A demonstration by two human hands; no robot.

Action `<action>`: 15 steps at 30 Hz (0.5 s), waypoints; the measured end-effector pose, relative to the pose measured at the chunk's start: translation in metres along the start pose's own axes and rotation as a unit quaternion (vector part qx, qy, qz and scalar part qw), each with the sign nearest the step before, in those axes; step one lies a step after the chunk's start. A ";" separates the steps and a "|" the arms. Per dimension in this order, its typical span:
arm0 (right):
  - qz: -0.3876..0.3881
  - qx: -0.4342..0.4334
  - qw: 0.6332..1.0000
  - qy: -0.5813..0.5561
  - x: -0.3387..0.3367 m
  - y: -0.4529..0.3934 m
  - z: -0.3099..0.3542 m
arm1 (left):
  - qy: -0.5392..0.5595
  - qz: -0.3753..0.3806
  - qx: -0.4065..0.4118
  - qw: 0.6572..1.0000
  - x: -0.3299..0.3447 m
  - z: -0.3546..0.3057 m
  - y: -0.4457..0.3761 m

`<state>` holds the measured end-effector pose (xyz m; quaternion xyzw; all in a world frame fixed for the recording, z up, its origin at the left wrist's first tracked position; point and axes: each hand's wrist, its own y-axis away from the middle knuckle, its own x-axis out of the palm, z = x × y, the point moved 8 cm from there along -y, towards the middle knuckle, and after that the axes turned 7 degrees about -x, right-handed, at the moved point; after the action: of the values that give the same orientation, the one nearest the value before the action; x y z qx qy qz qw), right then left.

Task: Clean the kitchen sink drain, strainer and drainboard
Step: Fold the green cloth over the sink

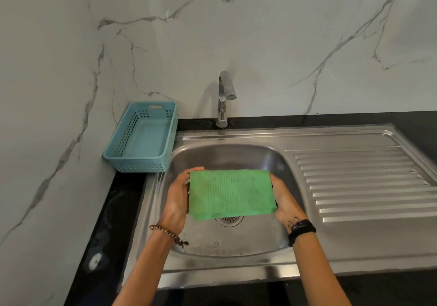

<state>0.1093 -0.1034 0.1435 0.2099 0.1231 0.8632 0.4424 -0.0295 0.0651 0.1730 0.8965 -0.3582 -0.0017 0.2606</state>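
A green ribbed cloth [230,193] is stretched flat between my two hands above the steel sink basin [227,242]. My left hand [178,197] grips its left edge, and my right hand [285,201] grips its right edge. Just below the cloth's lower edge, part of the round drain strainer [229,221] shows at the bottom of the basin; the rest of it is hidden by the cloth. The ribbed steel drainboard [364,182] lies to the right of the basin.
A chrome tap [223,100] stands behind the basin, with no water running. A light blue perforated basket [144,138] sits on the black counter [111,223] at the back left, against the marble wall.
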 end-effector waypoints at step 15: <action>0.089 -0.166 0.976 0.107 0.127 -0.061 0.087 | -0.192 -0.214 0.167 0.943 -0.096 -0.084 -0.010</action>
<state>0.1272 0.0378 0.2282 0.0501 0.0057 0.9249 0.3769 -0.0785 0.1720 0.2238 0.9654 -0.1966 -0.1693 0.0271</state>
